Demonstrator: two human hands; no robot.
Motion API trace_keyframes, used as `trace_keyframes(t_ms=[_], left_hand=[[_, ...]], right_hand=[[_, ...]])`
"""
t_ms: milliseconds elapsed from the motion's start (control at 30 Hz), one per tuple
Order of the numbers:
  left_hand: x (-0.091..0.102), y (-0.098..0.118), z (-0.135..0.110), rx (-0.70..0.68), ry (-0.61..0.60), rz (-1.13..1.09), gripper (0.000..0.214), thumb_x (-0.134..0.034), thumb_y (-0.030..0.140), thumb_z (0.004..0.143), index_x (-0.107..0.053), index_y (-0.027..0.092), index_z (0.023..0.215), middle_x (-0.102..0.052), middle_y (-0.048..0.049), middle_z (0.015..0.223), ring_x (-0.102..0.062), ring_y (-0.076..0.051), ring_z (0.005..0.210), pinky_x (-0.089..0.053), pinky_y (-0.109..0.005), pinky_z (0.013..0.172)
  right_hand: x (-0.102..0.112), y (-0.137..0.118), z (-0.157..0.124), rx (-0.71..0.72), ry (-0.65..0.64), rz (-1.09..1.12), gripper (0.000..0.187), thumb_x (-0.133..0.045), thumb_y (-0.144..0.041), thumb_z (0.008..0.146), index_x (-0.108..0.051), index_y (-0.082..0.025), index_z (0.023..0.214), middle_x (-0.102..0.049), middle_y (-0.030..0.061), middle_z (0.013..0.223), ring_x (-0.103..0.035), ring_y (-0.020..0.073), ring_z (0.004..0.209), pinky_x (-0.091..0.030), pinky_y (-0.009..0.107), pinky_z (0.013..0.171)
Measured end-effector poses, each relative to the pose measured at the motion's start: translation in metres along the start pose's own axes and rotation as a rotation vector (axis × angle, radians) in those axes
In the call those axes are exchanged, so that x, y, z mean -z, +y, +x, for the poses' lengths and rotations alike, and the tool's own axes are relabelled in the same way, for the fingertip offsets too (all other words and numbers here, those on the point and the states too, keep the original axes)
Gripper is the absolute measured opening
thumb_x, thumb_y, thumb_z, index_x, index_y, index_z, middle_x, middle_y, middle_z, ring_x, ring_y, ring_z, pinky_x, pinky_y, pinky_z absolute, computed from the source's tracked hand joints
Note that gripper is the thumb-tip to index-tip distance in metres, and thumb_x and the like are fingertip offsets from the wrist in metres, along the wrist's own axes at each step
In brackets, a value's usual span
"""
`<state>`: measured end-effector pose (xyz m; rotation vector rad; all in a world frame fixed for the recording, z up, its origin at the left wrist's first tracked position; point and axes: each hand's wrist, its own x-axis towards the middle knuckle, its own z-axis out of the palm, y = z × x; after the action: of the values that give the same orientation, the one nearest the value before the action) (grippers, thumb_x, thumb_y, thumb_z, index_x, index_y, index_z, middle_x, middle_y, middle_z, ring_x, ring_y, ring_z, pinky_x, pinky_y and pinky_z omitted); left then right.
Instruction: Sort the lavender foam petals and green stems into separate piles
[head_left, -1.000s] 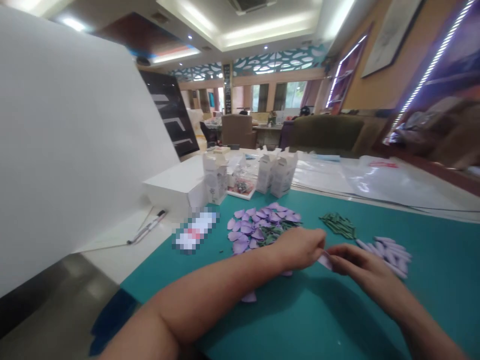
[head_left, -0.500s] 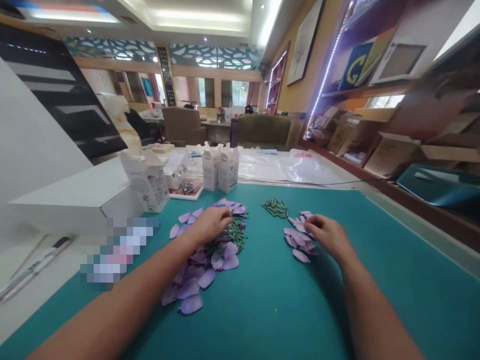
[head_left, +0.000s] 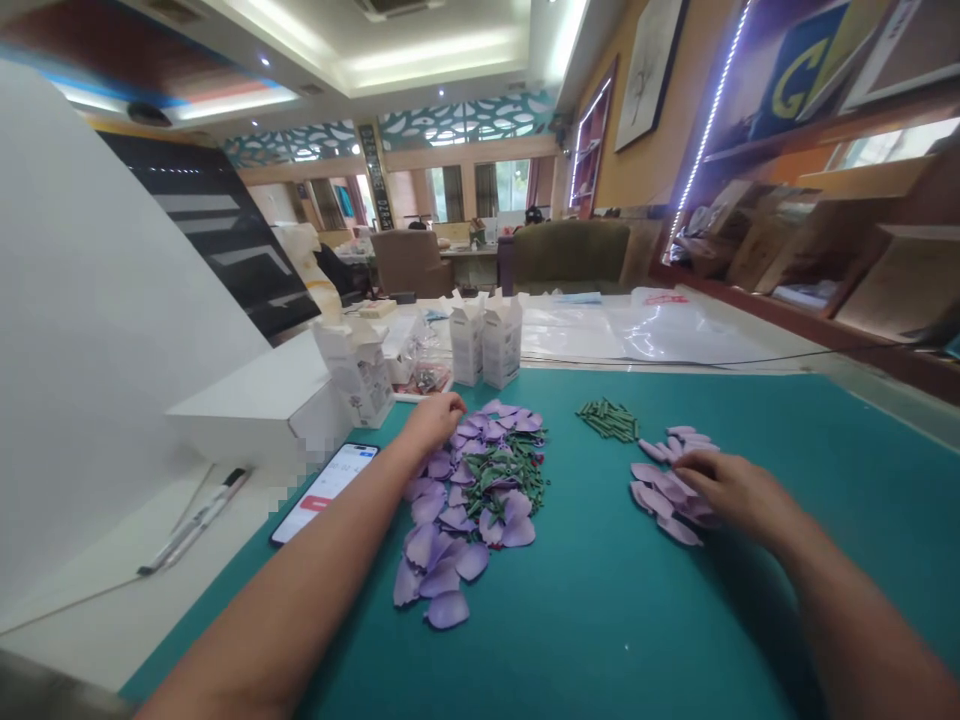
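Left hand [head_left: 433, 421] is curling beside the purple petals [head_left: 461, 520], right hand [head_left: 739, 497] is lying across a smaller heap [head_left: 654, 497], any grip hidden

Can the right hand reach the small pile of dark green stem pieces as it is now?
Probably yes. The right hand rests on flat lilac petals, and only those low petals and teal mat lie before the small pile of dark green stem pieces.
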<state>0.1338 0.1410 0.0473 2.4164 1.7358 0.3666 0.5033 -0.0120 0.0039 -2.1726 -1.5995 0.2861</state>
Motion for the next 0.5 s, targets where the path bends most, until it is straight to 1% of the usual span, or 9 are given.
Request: trace_keyframes(t_ms=[100, 267, 333, 400, 500], left_hand=[[-0.003, -0.005, 0.011, 0.003, -0.006, 0.009, 0.031, -0.049, 0.014, 0.084, -0.073, 0.021, 0.102, -0.075, -0.0029, 0.105, -0.067, -0.019, 0.099, -0.049, -0.023, 0.087], [-0.009, -0.006, 0.028, -0.003, -0.039, 0.032, 0.032, -0.050, 0.012, 0.083, -0.074, 0.020, 0.104, -0.073, -0.0037, 0.111, -0.066, -0.019, 0.105, -0.047, -0.023, 0.093], [-0.010, -0.006, 0.033, -0.006, -0.056, 0.039, 0.032, -0.050, 0.013, 0.084, -0.074, 0.021, 0.104, -0.073, -0.0023, 0.112, -0.065, -0.018, 0.106, -0.047, -0.022, 0.094], [-0.010, -0.007, 0.036, -0.006, -0.075, 0.045, 0.032, -0.051, 0.014, 0.084, -0.074, 0.022, 0.105, -0.074, -0.0016, 0.111, -0.066, -0.017, 0.106, -0.047, -0.021, 0.094], [-0.008, -0.016, 0.036, 0.003, -0.101, 0.055, 0.031, -0.052, 0.015, 0.084, -0.074, 0.021, 0.105, -0.073, -0.0022, 0.112, -0.066, -0.017, 0.105, -0.047, -0.020, 0.092]], right_hand=[[0.001, 0.000, 0.000, -0.006, 0.035, 0.017, 0.032, -0.047, -0.049, 0.075, -0.072, -0.028, 0.078, -0.072, 0.0026, 0.078, -0.064, 0.0243, 0.070, -0.043, 0.033, 0.059], [0.004, -0.006, -0.002, 0.008, 0.093, 0.055, 0.033, -0.047, -0.050, 0.073, -0.070, -0.028, 0.073, -0.071, 0.0034, 0.070, -0.063, 0.0243, 0.064, -0.042, 0.033, 0.056], [0.005, -0.008, -0.002, -0.007, 0.084, 0.073, 0.033, -0.047, -0.051, 0.073, -0.070, -0.028, 0.075, -0.071, 0.0039, 0.071, -0.064, 0.0248, 0.065, -0.042, 0.034, 0.057], [0.007, -0.010, -0.002, -0.057, 0.057, 0.084, 0.035, -0.047, -0.053, 0.072, -0.070, -0.028, 0.079, -0.072, 0.0042, 0.075, -0.065, 0.0261, 0.068, -0.043, 0.034, 0.059], [0.010, -0.012, -0.003, -0.117, 0.026, 0.073, 0.039, -0.045, -0.056, 0.072, -0.070, -0.029, 0.084, -0.073, 0.0051, 0.082, -0.065, 0.0281, 0.075, -0.043, 0.036, 0.062]])
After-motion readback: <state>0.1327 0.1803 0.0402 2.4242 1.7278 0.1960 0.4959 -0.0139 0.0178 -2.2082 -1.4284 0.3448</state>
